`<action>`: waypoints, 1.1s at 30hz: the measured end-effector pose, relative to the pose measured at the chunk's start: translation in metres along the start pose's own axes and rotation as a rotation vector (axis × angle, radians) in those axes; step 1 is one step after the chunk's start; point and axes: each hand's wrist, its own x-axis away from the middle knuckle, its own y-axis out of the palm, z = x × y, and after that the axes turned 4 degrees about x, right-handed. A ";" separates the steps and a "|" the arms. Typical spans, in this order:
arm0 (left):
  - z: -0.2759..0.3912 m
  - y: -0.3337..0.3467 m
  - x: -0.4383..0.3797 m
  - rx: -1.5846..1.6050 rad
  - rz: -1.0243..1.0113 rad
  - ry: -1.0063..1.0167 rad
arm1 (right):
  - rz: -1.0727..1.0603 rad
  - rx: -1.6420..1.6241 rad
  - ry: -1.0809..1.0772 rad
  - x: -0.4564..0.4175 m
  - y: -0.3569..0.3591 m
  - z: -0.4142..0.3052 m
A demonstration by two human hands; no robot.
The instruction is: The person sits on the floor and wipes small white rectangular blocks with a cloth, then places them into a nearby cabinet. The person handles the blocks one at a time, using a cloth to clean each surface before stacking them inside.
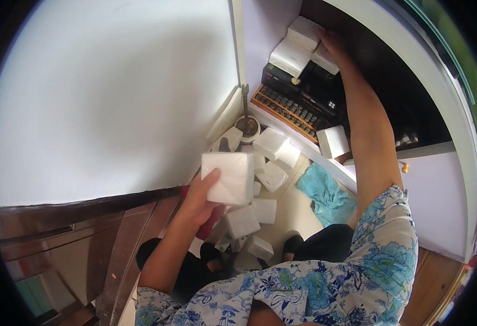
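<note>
My left hand [202, 197] grips a white plastic-wrapped pack of paper napkins or tissues [231, 179], its thumb across the top face. Up in the dark cabinet compartment, my right hand [331, 40] reaches to the packs stacked there. Its fingers touch the edge of an upper white pack [303, 32]; whether they grip it cannot be told. Beside it lie another white pack [289, 57] and a third [324, 59], on black boxes [281, 77]. In front of the boxes lies a wooden-framed abacus [289, 110]. One more white pack [333, 142] stands at the compartment's front edge.
Several white packs [272, 176] are heaped on the floor between my feet and the cabinet. A white pot [247, 127] holds a metal wrench [245, 102]. A crumpled turquoise plastic bag [327, 195] lies on the floor. To the left is a large white panel [112, 98]; brown wooden furniture [132, 240] stands below it.
</note>
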 end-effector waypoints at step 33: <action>0.031 0.090 -0.225 -0.212 -0.559 -0.031 | -0.736 0.044 -0.198 0.074 -0.038 -0.115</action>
